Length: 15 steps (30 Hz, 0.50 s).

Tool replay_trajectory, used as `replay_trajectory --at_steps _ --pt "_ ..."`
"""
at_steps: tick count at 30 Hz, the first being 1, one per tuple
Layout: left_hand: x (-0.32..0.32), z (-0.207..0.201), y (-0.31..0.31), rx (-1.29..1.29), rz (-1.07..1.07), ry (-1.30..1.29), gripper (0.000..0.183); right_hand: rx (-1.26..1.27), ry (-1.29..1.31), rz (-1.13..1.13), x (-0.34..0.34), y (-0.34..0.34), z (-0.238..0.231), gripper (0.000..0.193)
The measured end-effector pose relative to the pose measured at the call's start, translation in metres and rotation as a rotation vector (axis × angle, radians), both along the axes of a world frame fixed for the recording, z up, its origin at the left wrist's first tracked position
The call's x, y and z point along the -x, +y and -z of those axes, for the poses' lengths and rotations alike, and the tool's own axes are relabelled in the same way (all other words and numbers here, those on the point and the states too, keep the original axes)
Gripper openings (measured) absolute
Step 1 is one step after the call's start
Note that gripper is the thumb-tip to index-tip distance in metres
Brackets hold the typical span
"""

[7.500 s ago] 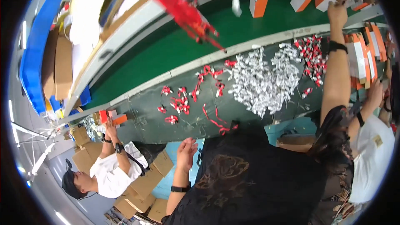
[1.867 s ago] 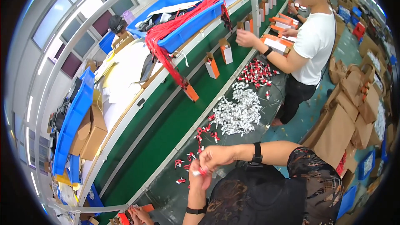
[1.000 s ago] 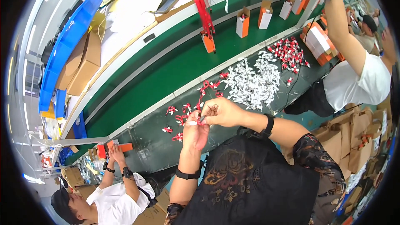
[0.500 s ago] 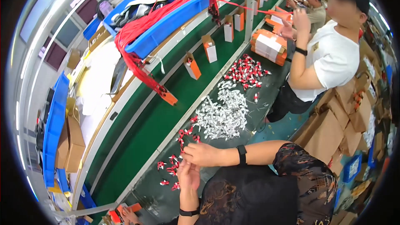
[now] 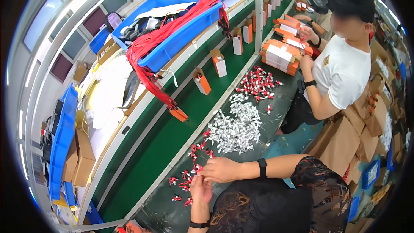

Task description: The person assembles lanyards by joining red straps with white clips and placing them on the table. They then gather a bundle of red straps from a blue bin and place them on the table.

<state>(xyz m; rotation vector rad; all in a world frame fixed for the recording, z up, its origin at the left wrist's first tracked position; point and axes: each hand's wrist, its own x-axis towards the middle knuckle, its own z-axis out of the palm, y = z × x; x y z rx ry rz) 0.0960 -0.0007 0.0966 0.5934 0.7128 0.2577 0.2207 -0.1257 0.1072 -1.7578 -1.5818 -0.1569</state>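
My left hand (image 5: 201, 190) and my right hand (image 5: 221, 170) meet over the dark worktop, their fingers pinched together. Between the fingertips shows a bit of a small red-and-white cable (image 5: 198, 169), mostly hidden by the fingers. Scattered just beyond and left of my hands are several looped red-and-white cables (image 5: 184, 185). A heap of small white cables (image 5: 235, 128) lies ahead of my right hand. Farther off is a pile of red-and-white cables (image 5: 257, 83).
A green conveyor belt (image 5: 161, 146) carries open orange-and-white boxes (image 5: 219, 63). Beyond it, a blue bin (image 5: 183, 34) holds long red cords (image 5: 172, 21) that hang over its edge. At the right, a co-worker in a white shirt (image 5: 345, 71) stands by stacked orange-and-white boxes (image 5: 279, 56).
My view has shifted, so the scene sits slightly lower and to the right. My hands stay pinched together. The co-worker's hands have come down toward the stacked boxes.
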Motion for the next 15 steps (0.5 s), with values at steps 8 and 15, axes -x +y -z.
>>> replay_trajectory --at_steps 8,15 --pt "-0.017 -0.026 -0.003 -1.502 0.336 0.347 0.013 0.311 0.753 0.061 -0.021 -0.004 -0.014 0.056" --pt "-0.046 -0.025 -0.014 -1.884 0.312 0.411 0.011 0.210 0.873 0.107 -0.037 0.000 0.005 0.035"
